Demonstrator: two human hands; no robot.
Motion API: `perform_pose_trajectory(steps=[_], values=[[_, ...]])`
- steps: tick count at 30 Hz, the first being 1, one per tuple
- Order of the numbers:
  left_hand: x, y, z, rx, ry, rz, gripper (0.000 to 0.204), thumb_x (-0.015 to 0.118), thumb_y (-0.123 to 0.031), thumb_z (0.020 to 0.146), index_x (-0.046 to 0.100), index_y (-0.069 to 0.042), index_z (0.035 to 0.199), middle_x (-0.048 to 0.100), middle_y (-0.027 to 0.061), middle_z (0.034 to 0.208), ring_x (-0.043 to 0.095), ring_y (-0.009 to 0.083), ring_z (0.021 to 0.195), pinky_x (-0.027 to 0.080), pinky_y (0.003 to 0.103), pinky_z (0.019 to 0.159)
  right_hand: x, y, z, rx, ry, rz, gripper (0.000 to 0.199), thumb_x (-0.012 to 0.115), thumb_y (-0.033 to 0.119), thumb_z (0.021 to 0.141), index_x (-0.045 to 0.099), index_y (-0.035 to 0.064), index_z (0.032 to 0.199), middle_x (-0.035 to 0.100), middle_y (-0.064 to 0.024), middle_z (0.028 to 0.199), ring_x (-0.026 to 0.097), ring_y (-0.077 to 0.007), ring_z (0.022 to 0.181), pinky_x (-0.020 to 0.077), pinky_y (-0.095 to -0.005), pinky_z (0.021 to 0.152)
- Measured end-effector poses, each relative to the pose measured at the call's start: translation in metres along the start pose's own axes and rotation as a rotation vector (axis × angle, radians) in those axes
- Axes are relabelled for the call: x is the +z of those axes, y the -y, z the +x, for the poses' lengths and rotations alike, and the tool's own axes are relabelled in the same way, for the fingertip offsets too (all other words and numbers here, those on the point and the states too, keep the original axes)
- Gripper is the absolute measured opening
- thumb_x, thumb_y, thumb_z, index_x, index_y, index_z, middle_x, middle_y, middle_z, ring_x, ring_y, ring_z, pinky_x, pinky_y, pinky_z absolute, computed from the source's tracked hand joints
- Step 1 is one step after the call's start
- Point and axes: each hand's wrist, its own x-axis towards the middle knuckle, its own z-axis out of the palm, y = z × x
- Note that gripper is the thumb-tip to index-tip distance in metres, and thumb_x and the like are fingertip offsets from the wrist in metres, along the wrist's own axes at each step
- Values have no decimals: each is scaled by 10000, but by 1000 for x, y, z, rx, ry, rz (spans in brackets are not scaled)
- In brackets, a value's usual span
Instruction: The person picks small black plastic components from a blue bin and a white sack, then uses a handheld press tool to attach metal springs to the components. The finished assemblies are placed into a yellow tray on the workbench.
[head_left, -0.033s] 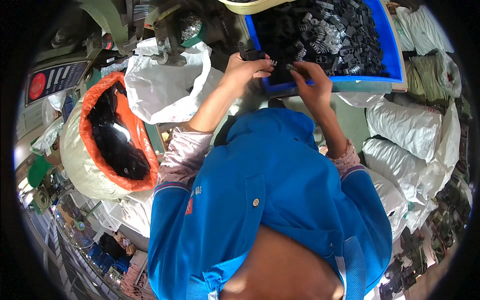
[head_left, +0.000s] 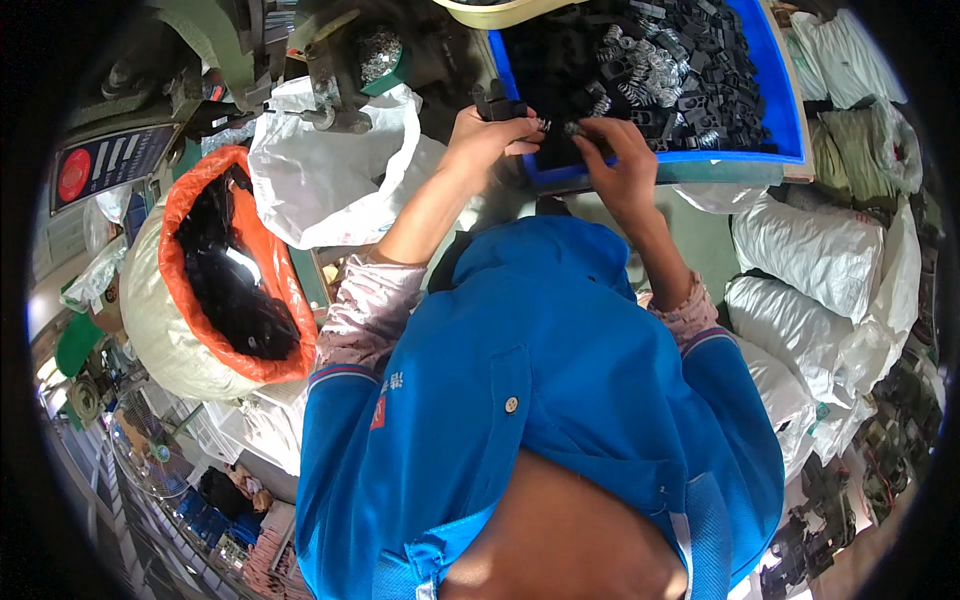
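Head view: at the top centre of the frame, both hands meet at the near edge of a blue plastic tray (head_left: 790,120) heaped with small black plastic parts (head_left: 700,70) and coiled metal springs (head_left: 655,65). The left hand (head_left: 485,135) pinches a small black plastic piece (head_left: 500,105) between thumb and fingers. The right hand (head_left: 620,160), just beside it, has its fingertips pressed together on a small part at the tray's edge; which kind is too small to tell. At the left of the frame stands an open sack with an orange liner (head_left: 175,270) holding dark pieces. White plastic bags (head_left: 810,250) lie at the right.
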Motion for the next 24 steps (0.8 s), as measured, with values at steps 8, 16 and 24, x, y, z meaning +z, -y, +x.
perform_pose_trajectory(steps=[8, 16, 24], values=[[-4, 3, -7, 33, -34, -48, 175, 720, -40, 815, 661, 31, 964, 695, 112, 886, 697, 212, 779, 572, 291, 646, 6, 26, 10, 242, 72, 296, 215, 708, 83, 844, 691, 37, 1053, 700, -84, 924, 671, -168, 808, 532, -280, 717], [6, -10, -37, 271, 29, 152, 272, 746, -70, 816, 577, -4, 1019, 695, 74, 890, 682, 159, 779, 549, 274, 649, 1, 34, 30, 354, 152, 718, 173, 656, 61, 902, 665, -34, 1046, 708, -80, 895, 664, -133, 858, 535, -255, 770], [-6, -12, -52, 534, -86, 453, 205, 723, 9, 799, 680, -17, 997, 688, 22, 925, 621, 78, 866, 515, 243, 770, -3, 54, 65, 113, 473, 631, 131, 685, 84, 887, 685, 0, 987, 693, -27, 844, 608, -56, 781, 493, -224, 688]])
